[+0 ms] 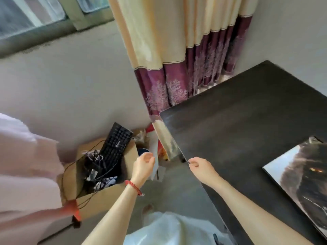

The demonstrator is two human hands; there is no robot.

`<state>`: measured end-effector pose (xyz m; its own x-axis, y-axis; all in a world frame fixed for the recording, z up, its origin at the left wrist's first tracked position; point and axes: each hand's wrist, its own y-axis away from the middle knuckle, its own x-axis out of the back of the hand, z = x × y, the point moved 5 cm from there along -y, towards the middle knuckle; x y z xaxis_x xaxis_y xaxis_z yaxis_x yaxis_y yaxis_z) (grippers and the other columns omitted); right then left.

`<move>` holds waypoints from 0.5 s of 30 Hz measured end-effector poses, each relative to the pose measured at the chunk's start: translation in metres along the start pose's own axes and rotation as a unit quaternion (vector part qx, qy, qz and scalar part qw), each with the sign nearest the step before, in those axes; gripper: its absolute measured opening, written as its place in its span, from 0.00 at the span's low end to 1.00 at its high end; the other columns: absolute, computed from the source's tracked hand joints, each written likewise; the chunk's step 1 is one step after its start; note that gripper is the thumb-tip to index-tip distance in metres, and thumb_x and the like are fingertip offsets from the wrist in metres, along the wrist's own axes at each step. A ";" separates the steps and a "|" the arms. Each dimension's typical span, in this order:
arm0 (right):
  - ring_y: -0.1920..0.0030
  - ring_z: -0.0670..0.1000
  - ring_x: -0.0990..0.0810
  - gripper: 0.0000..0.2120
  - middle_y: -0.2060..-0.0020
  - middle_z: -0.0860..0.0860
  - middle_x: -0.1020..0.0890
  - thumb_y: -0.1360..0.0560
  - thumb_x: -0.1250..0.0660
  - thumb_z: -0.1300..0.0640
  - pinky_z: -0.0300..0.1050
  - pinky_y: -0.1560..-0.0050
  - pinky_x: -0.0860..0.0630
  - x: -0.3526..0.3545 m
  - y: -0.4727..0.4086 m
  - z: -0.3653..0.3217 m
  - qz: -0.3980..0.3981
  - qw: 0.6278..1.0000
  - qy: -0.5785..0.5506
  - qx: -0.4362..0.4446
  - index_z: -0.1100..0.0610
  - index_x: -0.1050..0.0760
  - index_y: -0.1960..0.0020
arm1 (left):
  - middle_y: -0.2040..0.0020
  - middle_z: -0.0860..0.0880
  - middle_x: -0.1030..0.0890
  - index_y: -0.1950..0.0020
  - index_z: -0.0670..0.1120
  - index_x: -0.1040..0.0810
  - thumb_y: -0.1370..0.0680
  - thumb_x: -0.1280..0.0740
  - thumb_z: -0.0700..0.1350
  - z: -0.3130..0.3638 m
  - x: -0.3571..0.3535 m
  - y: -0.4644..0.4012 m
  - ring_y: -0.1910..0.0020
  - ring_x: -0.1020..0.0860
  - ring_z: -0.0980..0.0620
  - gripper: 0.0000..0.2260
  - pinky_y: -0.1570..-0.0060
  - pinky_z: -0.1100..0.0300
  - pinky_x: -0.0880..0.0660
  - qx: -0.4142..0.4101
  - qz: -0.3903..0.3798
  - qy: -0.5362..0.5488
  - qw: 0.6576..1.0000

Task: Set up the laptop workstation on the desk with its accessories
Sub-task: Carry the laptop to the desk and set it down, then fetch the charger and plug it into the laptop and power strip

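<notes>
Closest to us are our two arms, reaching out over the floor beside the table point(247, 121). Our right hand point(200, 167) is at the table's left edge. Its fingers are curled in, and they may be pinching the edge or something thin and dark there, but we cannot tell which. Our left hand point(144, 165) has a red band on the wrist. Its fingers are loosely bent near a thin white sheet point(154, 163), and we cannot tell if they hold it.

On the table, by its near right side, lies a big picture mat point(300, 181). No laptop shows on the table yet.

A bit farther, on the floor to the left of the table, sits a box point(99, 197). A black keyboard point(115, 145) stands tilted in it, with a bunch of wires point(93, 167) piled in front of it.

We think the next thing to do is take the keyboard out. To do that well, we should hold it with both hands and lift it slowly, so the wires do not catch and drag. Then we lay it flat on the table.

Farthest away are the curtain point(177, 50) and the window point(35, 18).
</notes>
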<state>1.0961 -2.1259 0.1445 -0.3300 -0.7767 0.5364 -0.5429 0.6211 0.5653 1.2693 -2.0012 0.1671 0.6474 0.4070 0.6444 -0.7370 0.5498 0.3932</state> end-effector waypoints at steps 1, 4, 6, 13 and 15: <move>0.36 0.54 0.27 0.16 0.37 0.53 0.23 0.22 0.44 0.57 0.44 0.36 0.31 -0.020 -0.008 -0.021 -0.021 1.000 0.013 0.014 0.55 0.27 0.36 | 0.43 0.44 0.20 0.40 0.43 0.23 0.22 0.38 0.43 -0.021 0.021 -0.006 0.43 0.23 0.46 0.12 0.49 0.61 0.29 0.019 0.012 0.008 1.000; 0.36 0.53 0.27 0.16 0.37 0.53 0.24 0.21 0.44 0.56 0.45 0.36 0.30 -0.088 -0.033 -0.086 -0.073 0.996 0.043 0.040 0.55 0.29 0.34 | 0.40 0.45 0.21 0.38 0.43 0.25 0.22 0.39 0.43 -0.092 0.079 -0.030 0.42 0.24 0.48 0.13 0.49 0.64 0.31 0.063 0.031 0.020 0.997; 0.35 0.53 0.28 0.17 0.35 0.53 0.25 0.20 0.45 0.56 0.46 0.36 0.31 -0.128 -0.046 -0.118 -0.108 0.992 0.053 0.048 0.56 0.30 0.33 | 0.40 0.44 0.21 0.38 0.43 0.25 0.22 0.39 0.43 -0.129 0.107 -0.044 0.42 0.24 0.47 0.13 0.45 0.63 0.30 0.086 0.038 0.032 0.995; 0.36 0.54 0.28 0.17 0.35 0.55 0.26 0.20 0.47 0.58 0.46 0.37 0.30 -0.250 -0.105 -0.184 -0.180 0.978 0.096 0.041 0.58 0.32 0.33 | 0.34 0.43 0.27 0.33 0.42 0.30 0.22 0.38 0.43 -0.233 0.159 -0.099 0.37 0.27 0.46 0.17 0.39 0.55 0.32 0.155 0.044 0.046 0.986; 0.36 0.54 0.27 0.18 0.35 0.55 0.25 0.20 0.47 0.58 0.46 0.38 0.30 -0.275 -0.123 -0.185 -0.191 0.975 0.105 0.033 0.57 0.33 0.31 | 0.31 0.42 0.33 0.31 0.43 0.34 0.23 0.37 0.44 -0.263 0.152 -0.111 0.33 0.33 0.44 0.22 0.35 0.52 0.35 0.174 0.045 0.021 0.984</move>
<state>1.3961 -1.9697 0.0431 0.0674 -0.9076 0.4144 -0.6465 0.2766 0.7110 1.5009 -1.8084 0.0492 0.5793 0.4766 0.6612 -0.8083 0.2309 0.5417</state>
